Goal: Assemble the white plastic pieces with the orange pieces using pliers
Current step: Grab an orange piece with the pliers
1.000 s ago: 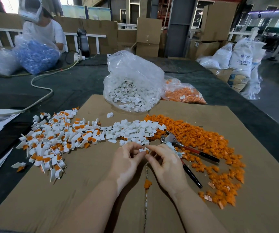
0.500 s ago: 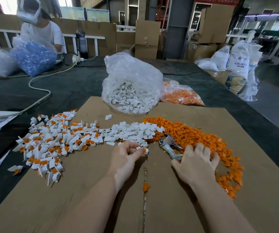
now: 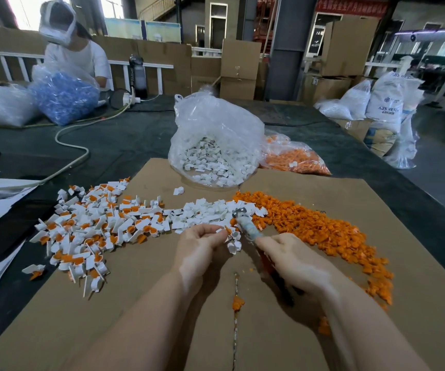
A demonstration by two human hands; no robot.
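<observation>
My left hand [image 3: 202, 243] pinches a small white piece [image 3: 233, 243] with an orange piece [image 3: 226, 228] seated at its top, held just above the cardboard sheet [image 3: 323, 303] at the centre. My right hand [image 3: 296, 263] is wrapped round the handles of the pliers [image 3: 245, 226], whose nose points toward eleven o'clock and sits right beside the part. I cannot tell whether the nose is already biting the part — it is blurred.

What could go wrong: if I squeeze with the orange piece crooked, it may pop out or jam skew. My left fingertips are close to the nose too, so a hasty squeeze could nip them.

The white piece looks like a small moulded cup with a flat tab, hard and light. Loose white pieces [image 3: 205, 210] lie at twelve o'clock, the orange heap [image 3: 323, 228] at two, finished ones [image 3: 90, 226] at nine.
</observation>
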